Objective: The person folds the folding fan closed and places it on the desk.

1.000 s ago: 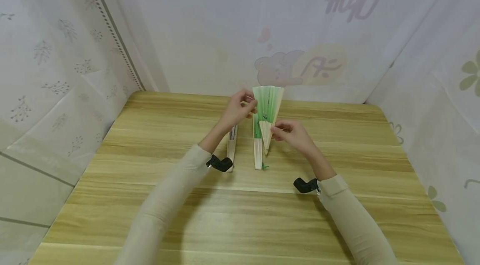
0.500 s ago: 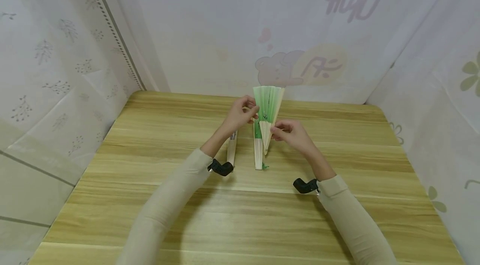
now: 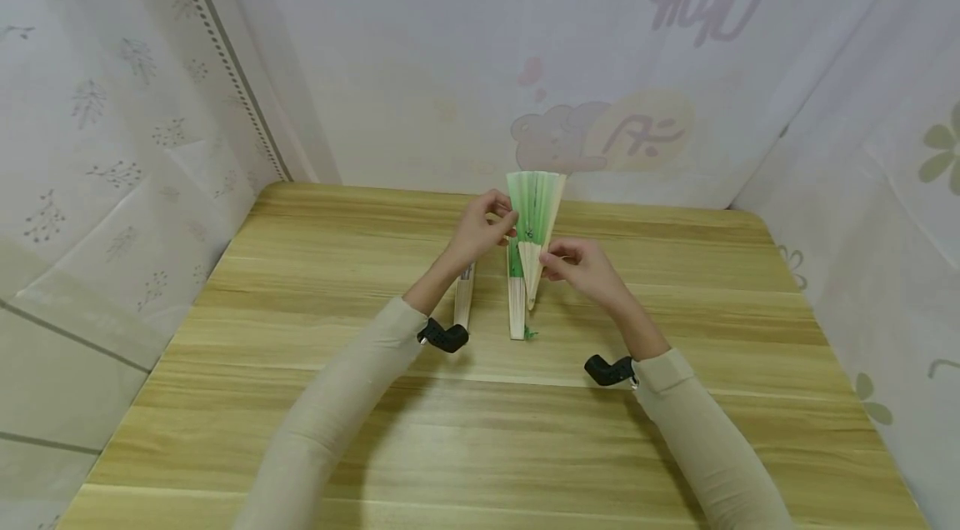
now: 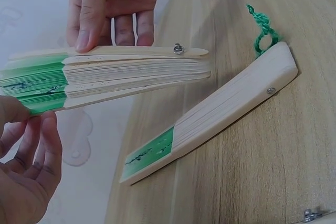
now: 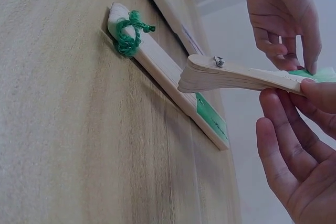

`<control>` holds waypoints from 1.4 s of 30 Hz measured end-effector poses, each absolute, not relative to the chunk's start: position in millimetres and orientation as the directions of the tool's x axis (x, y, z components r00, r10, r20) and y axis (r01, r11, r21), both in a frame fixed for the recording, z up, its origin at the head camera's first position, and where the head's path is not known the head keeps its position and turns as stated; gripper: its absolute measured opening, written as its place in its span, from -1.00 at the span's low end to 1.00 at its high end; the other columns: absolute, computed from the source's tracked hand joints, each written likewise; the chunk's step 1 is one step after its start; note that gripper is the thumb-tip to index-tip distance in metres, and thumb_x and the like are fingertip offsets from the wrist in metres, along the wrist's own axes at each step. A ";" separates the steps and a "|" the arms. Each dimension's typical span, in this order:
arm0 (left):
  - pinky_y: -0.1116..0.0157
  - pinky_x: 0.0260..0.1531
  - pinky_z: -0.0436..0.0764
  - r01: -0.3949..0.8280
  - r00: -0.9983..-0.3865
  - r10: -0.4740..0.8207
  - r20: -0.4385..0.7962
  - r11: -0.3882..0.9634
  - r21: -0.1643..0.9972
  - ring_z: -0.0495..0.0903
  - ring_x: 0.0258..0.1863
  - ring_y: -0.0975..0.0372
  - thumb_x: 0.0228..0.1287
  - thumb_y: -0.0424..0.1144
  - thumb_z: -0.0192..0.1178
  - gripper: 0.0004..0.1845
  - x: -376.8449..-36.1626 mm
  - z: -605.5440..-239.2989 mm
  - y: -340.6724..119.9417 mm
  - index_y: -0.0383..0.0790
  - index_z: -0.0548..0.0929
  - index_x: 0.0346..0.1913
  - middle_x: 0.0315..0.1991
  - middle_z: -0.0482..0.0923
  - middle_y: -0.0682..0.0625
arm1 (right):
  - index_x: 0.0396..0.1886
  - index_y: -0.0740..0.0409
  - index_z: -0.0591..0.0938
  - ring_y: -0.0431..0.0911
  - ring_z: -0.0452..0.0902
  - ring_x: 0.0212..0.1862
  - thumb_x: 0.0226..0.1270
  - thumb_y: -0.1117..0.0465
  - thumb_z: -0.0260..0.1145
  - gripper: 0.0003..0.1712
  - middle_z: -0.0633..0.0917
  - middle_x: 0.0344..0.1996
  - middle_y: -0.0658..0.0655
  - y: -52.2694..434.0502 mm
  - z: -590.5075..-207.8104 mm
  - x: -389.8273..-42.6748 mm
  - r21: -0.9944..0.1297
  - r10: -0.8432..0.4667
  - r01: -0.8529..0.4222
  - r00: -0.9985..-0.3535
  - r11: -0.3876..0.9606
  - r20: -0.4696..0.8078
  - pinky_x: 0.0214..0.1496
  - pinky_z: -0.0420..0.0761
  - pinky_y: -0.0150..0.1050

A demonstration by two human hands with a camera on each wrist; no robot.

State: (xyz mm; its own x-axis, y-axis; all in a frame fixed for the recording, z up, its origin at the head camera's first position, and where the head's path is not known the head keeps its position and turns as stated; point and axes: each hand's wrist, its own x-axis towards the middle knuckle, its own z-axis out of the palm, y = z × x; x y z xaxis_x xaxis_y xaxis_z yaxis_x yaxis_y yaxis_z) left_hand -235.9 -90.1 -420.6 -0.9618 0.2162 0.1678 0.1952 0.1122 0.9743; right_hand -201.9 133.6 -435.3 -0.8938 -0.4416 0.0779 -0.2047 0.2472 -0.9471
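Note:
Between my two hands a green folding fan (image 3: 536, 209) is held up, spread only partway, its pale ribs narrowing toward me. My left hand (image 3: 480, 228) pinches its green left edge between thumb and fingers. On the other side, my right hand (image 3: 585, 265) pinches the outer pale rib, lower down; the metal rivet (image 5: 219, 62) shows beyond those fingers in the right wrist view. Below the held fan, a folded green fan (image 4: 220, 106) lies on the table, with a green cord loop (image 4: 262, 34) at its rivet end.
Left of the green fan lies another folded fan (image 3: 463, 305), partly hidden by my left arm. The wooden table (image 3: 480, 447) ends at a printed cloth backdrop (image 3: 420, 97). Black wrist cameras (image 3: 609, 371) sit on both wrists.
My left hand has shifted slightly right and toward me along the fan's edge. The held fan's spread has narrowed a little. My right hand stays nearly in place.

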 end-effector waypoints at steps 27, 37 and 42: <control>-0.17 -0.29 0.70 0.237 -0.956 0.207 0.208 0.127 0.963 0.68 -0.26 -0.31 0.43 -0.51 0.14 -0.94 -236.3 -420.9 -90.2 -0.47 0.51 -0.12 -0.24 0.58 -0.23 | -0.07 0.41 0.69 0.14 0.70 -0.19 0.51 0.31 0.30 -0.80 0.68 -0.13 0.31 130.9 -434.9 -201.1 -0.958 -0.414 -0.163 -0.909 0.234 0.054 -0.02 0.69 0.10; -0.08 -0.34 0.73 0.213 -0.948 0.263 0.179 0.108 0.971 0.70 -0.27 -0.21 0.49 -0.42 0.10 -0.85 -232.2 -424.6 -94.1 -0.42 0.56 0.00 -0.22 0.61 -0.23 | -0.10 0.43 0.69 0.39 0.63 -0.15 0.52 0.34 0.27 -0.82 0.70 -0.17 0.34 128.5 -436.7 -202.4 -0.961 -0.413 -0.150 -0.910 0.233 0.042 -0.02 0.66 0.18; -0.23 -0.25 0.67 0.209 -0.931 0.320 0.174 0.081 0.975 0.70 -0.24 -0.19 0.50 -0.36 0.16 -0.78 -230.8 -427.2 -95.2 -0.43 0.54 0.06 -0.16 0.59 -0.24 | -0.12 0.42 0.69 0.49 0.58 -0.14 0.52 0.35 0.26 -0.83 0.71 -0.21 0.33 129.3 -437.9 -202.6 -0.963 -0.420 -0.157 -0.906 0.218 0.053 -0.02 0.66 0.20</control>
State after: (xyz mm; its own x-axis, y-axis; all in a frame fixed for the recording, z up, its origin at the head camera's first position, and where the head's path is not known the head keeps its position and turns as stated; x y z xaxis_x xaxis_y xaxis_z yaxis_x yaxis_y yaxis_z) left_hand -230.8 -95.2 -427.2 -0.9314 0.3199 0.1735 0.2093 0.0809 0.9745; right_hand -202.6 129.3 -437.9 -0.9059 -0.4203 0.0526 -0.1572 0.2183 -0.9631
